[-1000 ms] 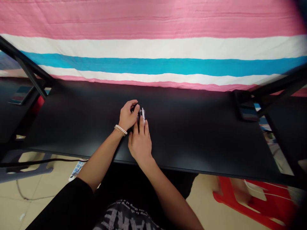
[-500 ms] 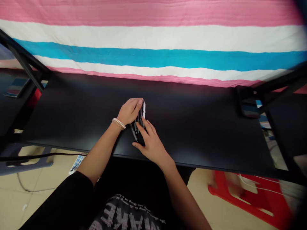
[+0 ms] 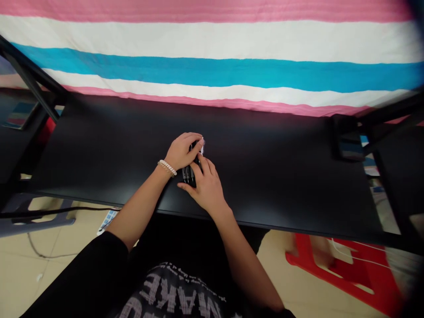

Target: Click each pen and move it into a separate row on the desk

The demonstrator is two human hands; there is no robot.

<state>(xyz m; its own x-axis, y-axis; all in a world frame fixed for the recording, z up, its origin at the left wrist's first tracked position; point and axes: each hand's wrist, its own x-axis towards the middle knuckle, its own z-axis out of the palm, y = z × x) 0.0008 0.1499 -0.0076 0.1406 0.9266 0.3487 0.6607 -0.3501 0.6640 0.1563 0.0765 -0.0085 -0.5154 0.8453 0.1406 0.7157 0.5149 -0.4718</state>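
Observation:
Several dark pens (image 3: 187, 173) lie side by side in a bundle on the black tabletop, with a white pen (image 3: 202, 148) along their right side. My left hand (image 3: 182, 152) curls over their far ends, its thumb reaching across to the white pen. From the near right, my right hand (image 3: 208, 183) presses round the bundle, thumb by the near ends and fingers along the right side. My fingers cover much of the pens. A white coiled band (image 3: 167, 168) circles my left wrist.
The black table (image 3: 281, 176) has a striped cloth (image 3: 212, 70) hanging behind it. A dark phone-like slab (image 3: 347, 139) is by the right frame leg. A red stool (image 3: 344, 269) stands below right, and a black cable (image 3: 59, 212) runs at the lower left.
Both hands have closed in round the pens, which now sit closer together and more evenly lined up. My right hand has shifted slightly left and away from me. The view has tilted a little.

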